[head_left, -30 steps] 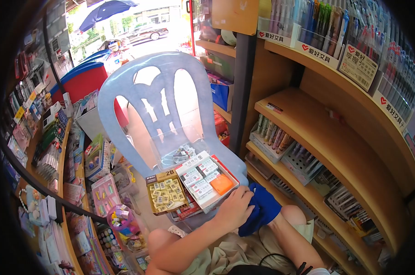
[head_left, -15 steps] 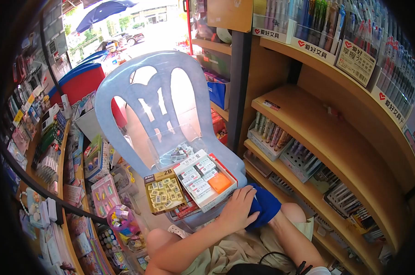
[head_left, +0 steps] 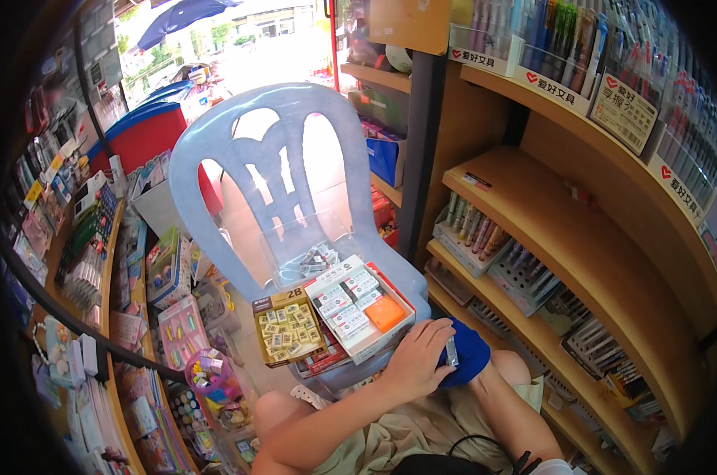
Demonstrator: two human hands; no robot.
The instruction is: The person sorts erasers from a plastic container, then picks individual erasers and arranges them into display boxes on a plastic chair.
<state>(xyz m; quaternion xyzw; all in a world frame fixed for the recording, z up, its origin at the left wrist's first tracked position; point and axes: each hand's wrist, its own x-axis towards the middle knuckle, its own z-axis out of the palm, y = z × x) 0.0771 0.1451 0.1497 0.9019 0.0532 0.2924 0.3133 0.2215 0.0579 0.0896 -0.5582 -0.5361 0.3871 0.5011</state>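
A blue cloth (head_left: 471, 353) is bunched over my right hand, which hides its fingers; my right forearm (head_left: 507, 400) runs up into it. My left hand (head_left: 418, 358) is closed against the cloth's left side. Between its fingertips and the cloth shows a small grey-and-white block (head_left: 452, 351), perhaps a wrapped eraser. Just beyond my hands, a white box (head_left: 366, 348) holds several small white packs and an orange piece (head_left: 385, 313). Left of it stands a yellow-brown box (head_left: 270, 355) marked 2B, filled with small yellow-wrapped blocks. Behind them sits a clear bin (head_left: 273, 245) with a few small wrapped pieces.
The boxes rest on the seat of a blue-grey plastic chair (head_left: 186, 170). Wooden shelves (head_left: 532, 198) with pens and boxes curve along the right. Crowded stationery racks (head_left: 109, 269) line the left, with a pink basket (head_left: 206, 378) low down. A bright doorway lies beyond the chair.
The small grey-and-white block now shows between my left fingers and the cloth. My left hand has shifted slightly, and the whole view has moved a little.
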